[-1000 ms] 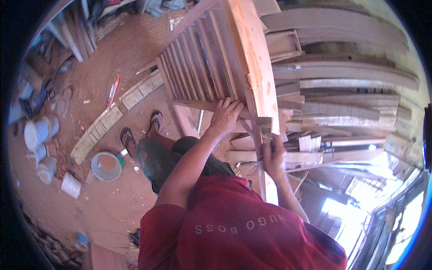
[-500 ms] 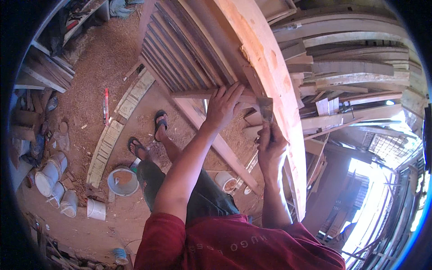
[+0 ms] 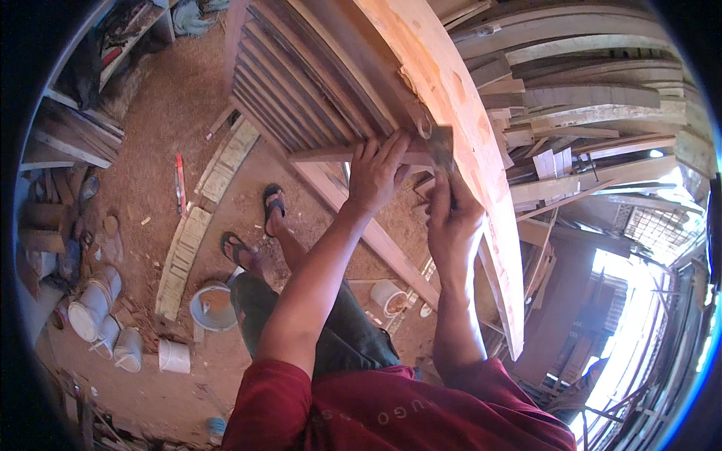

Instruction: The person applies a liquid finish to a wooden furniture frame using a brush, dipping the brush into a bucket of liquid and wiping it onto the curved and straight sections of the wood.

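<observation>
In my right hand [image 3: 456,210] is a scraper [image 3: 442,148] with a broad flat metal blade. Its blade lies against the inner edge of a thick, pale curved wooden board [image 3: 477,143]. A thin curled shaving [image 3: 426,126] shows at the blade's upper end. My left hand [image 3: 378,174] rests with its fingers stretched over the end rail [image 3: 320,155] of a slatted wooden panel [image 3: 301,83], which adjoins the curved board. The fingertips are close to the blade but apart from it. Fingers of my right hand wrap round the scraper and hide its handle.
Stacked curved timbers [image 3: 594,98] fill the right side. On the dusty floor are a curved wooden piece [image 3: 184,248], a red level-like bar [image 3: 180,184], a bucket [image 3: 213,307] and several white pails [image 3: 174,355]. A wooden leg [image 3: 398,259] slants down from the panel near my legs.
My right hand has pushed the scraper farther up along the board's edge, and a curled shaving now shows at the blade. My left hand stays on the rail. The view has shifted slightly.
</observation>
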`<control>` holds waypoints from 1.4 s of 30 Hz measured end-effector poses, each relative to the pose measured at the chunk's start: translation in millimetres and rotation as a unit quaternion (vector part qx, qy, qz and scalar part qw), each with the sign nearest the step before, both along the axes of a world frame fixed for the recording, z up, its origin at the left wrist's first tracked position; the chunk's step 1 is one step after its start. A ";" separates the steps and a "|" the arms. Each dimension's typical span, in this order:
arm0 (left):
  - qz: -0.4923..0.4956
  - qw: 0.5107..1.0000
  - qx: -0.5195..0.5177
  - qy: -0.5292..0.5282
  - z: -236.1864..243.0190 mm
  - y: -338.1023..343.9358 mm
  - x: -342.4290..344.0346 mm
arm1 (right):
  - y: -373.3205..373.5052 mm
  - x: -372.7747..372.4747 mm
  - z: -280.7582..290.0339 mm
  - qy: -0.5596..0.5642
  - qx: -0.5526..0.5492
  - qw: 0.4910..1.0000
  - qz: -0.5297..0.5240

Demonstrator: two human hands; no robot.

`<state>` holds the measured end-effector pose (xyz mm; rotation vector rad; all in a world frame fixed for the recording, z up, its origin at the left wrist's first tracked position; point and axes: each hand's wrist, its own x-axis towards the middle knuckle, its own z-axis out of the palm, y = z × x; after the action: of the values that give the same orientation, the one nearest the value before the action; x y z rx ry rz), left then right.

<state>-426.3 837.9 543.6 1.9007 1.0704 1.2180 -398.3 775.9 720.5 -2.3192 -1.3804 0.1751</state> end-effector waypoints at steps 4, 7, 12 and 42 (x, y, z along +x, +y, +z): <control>0.000 1.000 0.002 0.008 -1.4 2.9 -2.9 | -6.9 3.3 -1.8 0.006 0.002 1.000 0.002; -0.006 1.000 -0.006 0.012 0.9 1.9 -1.7 | 13.5 -2.6 -3.4 -0.076 -0.003 0.996 0.047; 0.000 1.000 -0.009 0.010 1.4 2.2 -5.9 | 4.3 4.4 -6.9 -0.027 0.001 0.999 0.033; 0.046 0.992 -0.002 0.121 -1.1 -8.1 -11.8 | 101.0 -91.0 40.5 -0.282 -0.072 0.934 0.207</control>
<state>-438.1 829.8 542.6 2.0537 1.2993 1.0509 -489.3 876.9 761.0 -2.2555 -2.1994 -0.3038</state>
